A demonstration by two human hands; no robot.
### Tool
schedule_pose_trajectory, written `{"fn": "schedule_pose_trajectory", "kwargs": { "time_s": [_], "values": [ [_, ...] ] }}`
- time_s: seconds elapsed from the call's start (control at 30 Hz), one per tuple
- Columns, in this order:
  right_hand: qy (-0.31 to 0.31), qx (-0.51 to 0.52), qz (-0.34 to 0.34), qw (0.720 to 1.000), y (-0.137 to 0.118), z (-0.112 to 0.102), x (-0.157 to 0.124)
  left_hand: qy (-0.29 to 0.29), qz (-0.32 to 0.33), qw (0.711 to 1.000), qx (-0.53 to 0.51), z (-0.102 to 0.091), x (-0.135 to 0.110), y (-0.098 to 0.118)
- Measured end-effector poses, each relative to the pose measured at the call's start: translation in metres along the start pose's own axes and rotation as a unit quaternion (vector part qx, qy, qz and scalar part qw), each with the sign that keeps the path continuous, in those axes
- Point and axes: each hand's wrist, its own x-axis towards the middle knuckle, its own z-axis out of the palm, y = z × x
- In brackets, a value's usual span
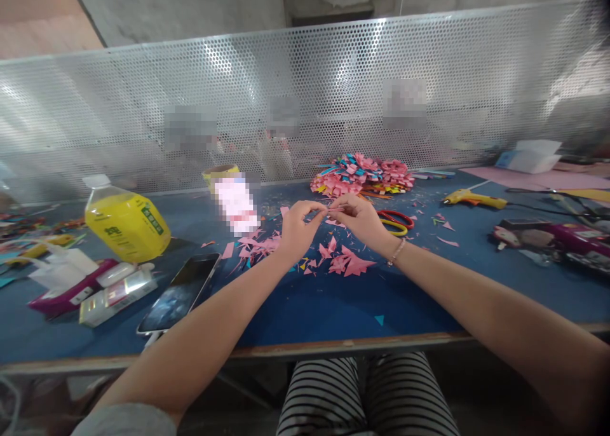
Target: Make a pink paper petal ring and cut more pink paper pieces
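My left hand [303, 226] and my right hand [357, 220] meet above the middle of the table, each in a pinch. Between their fingertips is a thin pink paper piece [332, 209], mostly hidden by the fingers. Below them lie cut pink paper pieces [351, 262] with pointed edges. More pink paper scraps [257, 248] are strewn to the left of my left hand. Scissors [394, 222] with red and yellow handles lie beside my right hand, their blades hidden behind it. Beyond the hands sits a pile of pink, blue and yellow paper pieces [359, 175].
A bottle of yellow liquid [126, 220], a dark phone [180, 294], a small box [118, 296] and a lit, blurred screen [236, 202] are on the left. At right lie a yellow glue gun [474, 199] and a purple item [579, 242]. A perforated metal panel [305, 74] borders the back.
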Motion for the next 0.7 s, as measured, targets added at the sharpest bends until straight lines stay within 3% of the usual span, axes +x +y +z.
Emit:
{"fn": "schedule_pose_trajectory", "kwargs": {
  "time_s": [0.37, 0.6, 0.7],
  "values": [
    [0.027, -0.026, -0.022, 0.999, -0.0034, 0.0011, -0.0006, 0.002, -0.023, 0.999, -0.039, -0.0002, 0.0005, -0.0001],
    [0.093, -0.122, -0.036, 0.988, 0.0033, -0.0025, 0.0017, 0.051, -0.127, 0.982, -0.127, 0.0041, 0.0022, -0.0003],
    [0.091, -0.163, -0.066, 0.980, 0.0012, -0.0054, 0.0015, 0.022, -0.189, 0.966, -0.177, 0.0070, 0.0023, -0.0021]
  ]
}}
